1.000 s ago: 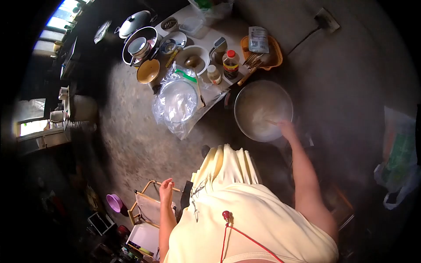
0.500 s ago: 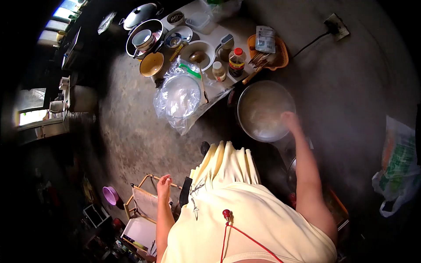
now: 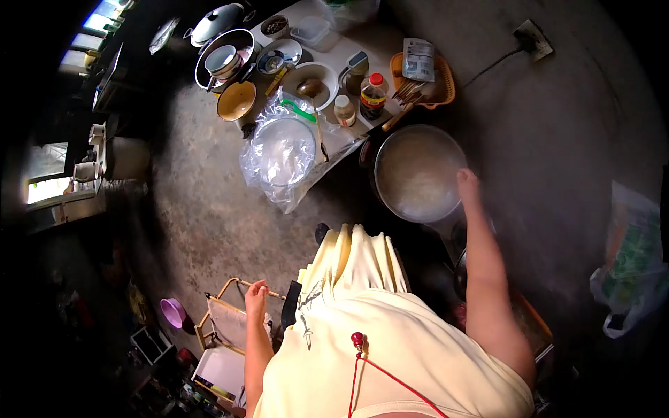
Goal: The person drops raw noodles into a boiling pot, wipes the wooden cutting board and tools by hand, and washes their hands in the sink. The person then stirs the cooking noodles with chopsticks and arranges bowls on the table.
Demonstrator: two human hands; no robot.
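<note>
A large round pot (image 3: 411, 174) holds pale, cloudy liquid, with steam hanging over it. At its right rim is my right hand (image 3: 468, 182), fingers drawn together; whether anything is between them is hidden. My left hand (image 3: 256, 295) hangs low at my side, fingers loosely bent and somewhat apart, with nothing visible in it. Behind it stands a wooden-framed chair (image 3: 226, 317). Left of the pot, on the table's corner, sits a bowl in a clear plastic bag (image 3: 284, 153).
The low table carries a dark sauce bottle (image 3: 373, 97), a small jar (image 3: 344, 111), a white basin with a ladle (image 3: 327, 78) and an orange basket (image 3: 446, 90). A yellow bowl (image 3: 237, 102) is further left. A plastic bag (image 3: 627, 265) hangs at right; a purple basin (image 3: 173, 313) lies left.
My right hand has moved from above the pot's right side outward to its rim. My left hand stays low at my side. The view has shifted slightly.
</note>
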